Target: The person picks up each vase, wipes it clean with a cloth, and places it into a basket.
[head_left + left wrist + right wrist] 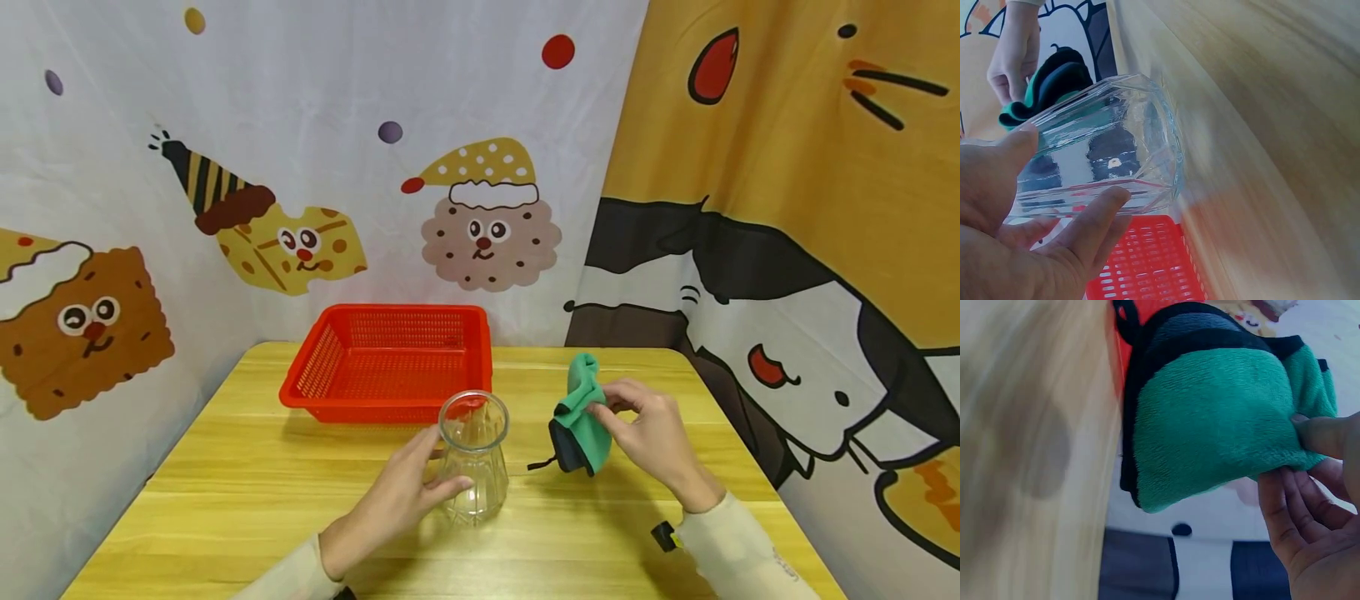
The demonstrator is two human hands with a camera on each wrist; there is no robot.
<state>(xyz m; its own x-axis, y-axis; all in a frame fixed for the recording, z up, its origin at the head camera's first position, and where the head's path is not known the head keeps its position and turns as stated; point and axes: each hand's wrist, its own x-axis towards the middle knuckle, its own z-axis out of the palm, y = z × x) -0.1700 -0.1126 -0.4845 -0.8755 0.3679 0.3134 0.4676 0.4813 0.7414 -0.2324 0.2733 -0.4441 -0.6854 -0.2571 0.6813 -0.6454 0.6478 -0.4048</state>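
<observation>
- Head view: left hand (401, 492) wrapped its fingers round the clear ribbed glass vase (472, 457), upright on the wooden table (247, 483).
- Right hand (651, 433) pinched the green, dark-edged cloth (581, 425), seemingly just above the table.

Bright, even light fills the head view, and colours read cleanly. Soft shadows lie on the table (262, 492) just under the left hand (397, 500) and below the right hand (652, 437), so the light falls from above. The glass vase (472, 458) beside the left fingers (450, 487) shows only faint highlights. Straight edges bow toward the corners of the head view, a wide-lens effect.

In the left wrist view the fingers (1094, 215) are soft and close, and the table beyond them smears into streaks. In the right wrist view the green cloth (1210, 437) at the fingertips (1272, 487) is sharp, while the table far from them is heavily blurred.
</observation>
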